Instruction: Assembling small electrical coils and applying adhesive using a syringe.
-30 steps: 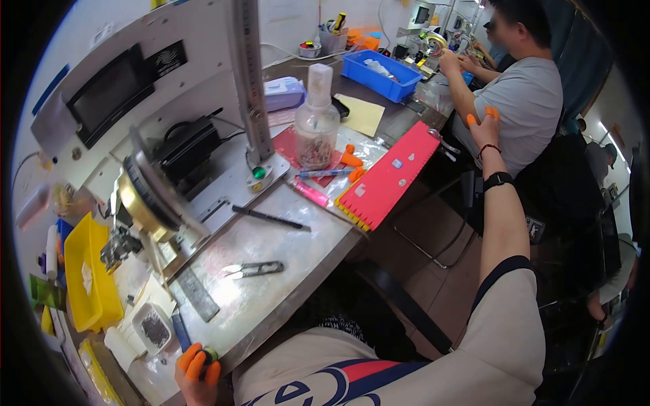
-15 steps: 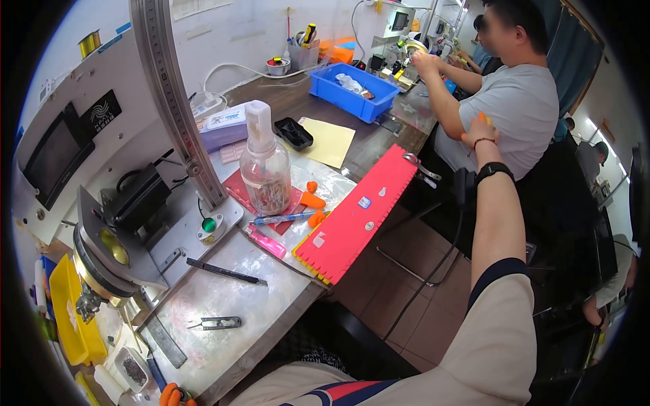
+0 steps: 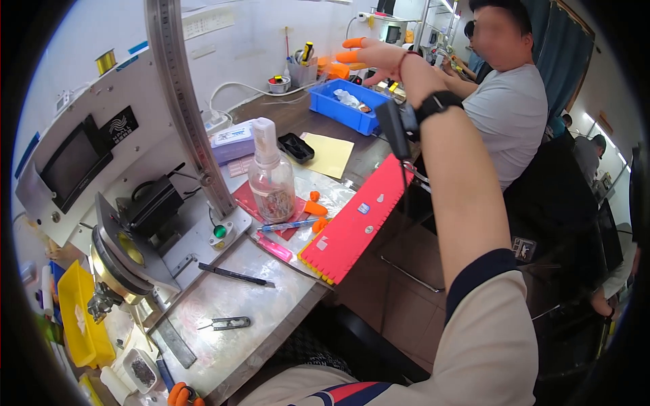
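Note:
My right hand (image 3: 382, 59) is raised at the top middle, in front of the co-worker's arms and above the blue plastic bin (image 3: 342, 105). Its fingers are stretched apart, orange finger cots cover two fingertips, and no object shows in it. Around that wrist sit a black strap (image 3: 439, 105) and a small black device (image 3: 395, 130) with a cable. At the lower left edge, my left hand (image 3: 181, 395) is partly cut off, its orange-capped fingers curled together around a small dark thing I cannot make out. A blue strip-like handle (image 3: 164, 374) lies against these fingers.
A machine with a round brass-coloured head (image 3: 115, 267) and a ruled metal column (image 3: 179, 88) fills the left. On the bench are thread snips (image 3: 230, 323), a black craft knife (image 3: 237, 275), a pump bottle (image 3: 271, 186) and a red board (image 3: 359, 216). A co-worker (image 3: 508, 101) sits at the right.
My right hand has swung left and toward the bin from beside the co-worker's upper arm. The whole view has shifted slightly. My left hand stays at the lower left edge.

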The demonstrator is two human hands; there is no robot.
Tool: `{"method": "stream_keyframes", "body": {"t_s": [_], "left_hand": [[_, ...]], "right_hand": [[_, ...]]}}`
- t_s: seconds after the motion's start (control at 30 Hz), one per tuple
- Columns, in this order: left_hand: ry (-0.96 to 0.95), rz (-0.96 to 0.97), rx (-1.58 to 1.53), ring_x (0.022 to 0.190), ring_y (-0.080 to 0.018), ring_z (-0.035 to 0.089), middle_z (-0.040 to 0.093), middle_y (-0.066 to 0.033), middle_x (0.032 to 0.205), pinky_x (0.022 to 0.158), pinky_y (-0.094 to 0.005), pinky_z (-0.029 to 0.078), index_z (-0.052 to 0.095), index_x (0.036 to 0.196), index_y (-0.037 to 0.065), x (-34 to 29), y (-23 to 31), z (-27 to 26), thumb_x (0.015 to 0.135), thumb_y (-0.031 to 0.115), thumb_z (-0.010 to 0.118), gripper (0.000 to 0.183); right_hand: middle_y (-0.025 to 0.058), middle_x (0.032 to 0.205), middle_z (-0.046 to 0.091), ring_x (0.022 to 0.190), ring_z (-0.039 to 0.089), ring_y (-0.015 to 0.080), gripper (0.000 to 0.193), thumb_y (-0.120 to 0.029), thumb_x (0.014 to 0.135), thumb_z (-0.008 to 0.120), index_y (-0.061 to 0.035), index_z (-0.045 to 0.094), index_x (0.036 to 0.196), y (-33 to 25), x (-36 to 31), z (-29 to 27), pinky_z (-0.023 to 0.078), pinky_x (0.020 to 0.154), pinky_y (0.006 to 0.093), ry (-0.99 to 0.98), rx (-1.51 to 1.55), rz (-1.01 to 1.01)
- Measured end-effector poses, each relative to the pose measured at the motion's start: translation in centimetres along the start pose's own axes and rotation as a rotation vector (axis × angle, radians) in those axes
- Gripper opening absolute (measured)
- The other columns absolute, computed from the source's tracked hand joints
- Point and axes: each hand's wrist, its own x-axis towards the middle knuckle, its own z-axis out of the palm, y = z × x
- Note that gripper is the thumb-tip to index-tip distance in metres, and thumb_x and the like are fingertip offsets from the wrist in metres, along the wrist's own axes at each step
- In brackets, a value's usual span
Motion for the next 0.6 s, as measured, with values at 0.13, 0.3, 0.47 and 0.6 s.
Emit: {"method": "stream_keyframes", "body": {"t_s": [0.13, 0.3, 0.47, 0.6], "left_hand": [[-0.031, -0.264, -0.104, 0.092, -0.0218, 0.052, 0.05, -0.0159, 0.11, 0.075, -0.0264, 0.045, 0.051, 0.106, -0.002, -1.4, 0.3, -0.2, 0.074, -0.003, 0.061, 0.034], [0.13, 0.276, 0.258, 0.089, -0.0337, 0.056, 0.058, -0.0157, 0.097, 0.08, -0.0398, 0.045, 0.052, 0.101, 0.001, 2.1, 1.0, 0.1, 0.066, 0.002, 0.067, 0.039], [0.155, -0.057, -0.262, 0.092, -0.02, 0.056, 0.058, -0.0135, 0.1, 0.083, -0.0302, 0.043, 0.042, 0.118, 0.002, 4.5, 2.1, 0.2, 0.066, -0.001, 0.068, 0.058], [0.115, 0.002, -0.393, 0.09, -0.0202, 0.057, 0.057, -0.0141, 0.103, 0.081, -0.0317, 0.044, 0.037, 0.124, 0.004, 5.9, 3.2, 0.3, 0.066, -0.002, 0.068, 0.066]], "right_hand": [[0.0058, 0.129, 0.034, 0.117, 0.037, 0.0198, 0.056, -0.03, 0.079, 0.057, -0.0137, 0.034, 0.128, -1.1, 2.7, 2.7, 0.047, 0.08, 0.0414, 0.079, 0.01, 0.024], [0.0127, 0.124, 0.039, 0.109, 0.045, 0.0259, 0.058, -0.019, 0.086, 0.05, -0.0051, 0.017, 0.132, -3.5, 1.8, 1.9, 0.044, 0.081, 0.0502, -0.177, 0.032, -0.142], [0.0196, 0.114, 0.048, 0.104, 0.049, 0.0313, 0.049, -0.01, 0.084, 0.049, -0.002, 0.025, 0.126, -4.4, -1.5, 8.2, 0.048, 0.08, 0.0423, -0.508, -0.057, -0.244], [0.0215, 0.118, 0.045, 0.099, 0.053, 0.0278, 0.055, -0.014, 0.084, 0.052, -0.0009, 0.021, 0.128, -5.7, -5.6, 6.4, 0.05, 0.074, 0.0367, -0.511, -0.118, -0.265]]}}
